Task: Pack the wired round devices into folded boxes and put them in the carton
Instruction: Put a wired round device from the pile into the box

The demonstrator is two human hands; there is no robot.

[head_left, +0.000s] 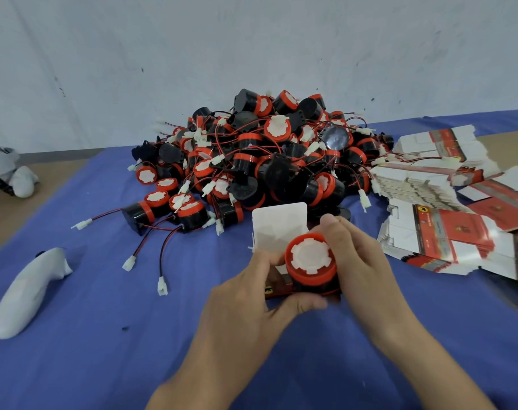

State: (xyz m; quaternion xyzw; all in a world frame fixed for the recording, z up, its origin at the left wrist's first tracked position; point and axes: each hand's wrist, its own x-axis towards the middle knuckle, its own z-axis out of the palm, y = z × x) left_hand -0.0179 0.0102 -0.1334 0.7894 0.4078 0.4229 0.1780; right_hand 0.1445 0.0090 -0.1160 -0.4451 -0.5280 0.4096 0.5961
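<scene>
Now my left hand (246,294) curls fingers (303,304) round small folded box (281,229), flap up, keeping mouth steady; right hand (358,261) grips red-capped round device (309,261), seating it half inside, near device pile (252,161) on desk (104,350). Carton unseen.

Held device (310,263): red cap, white centre. Folded box (278,226): white flap, red-and-black printed side. Piled devices (260,152): black bodies, red bands, white connectors, red-and-black wires. Flat box stack (447,232): red, white and grey stripes. Tablecloth (104,350): plain blue.
</scene>
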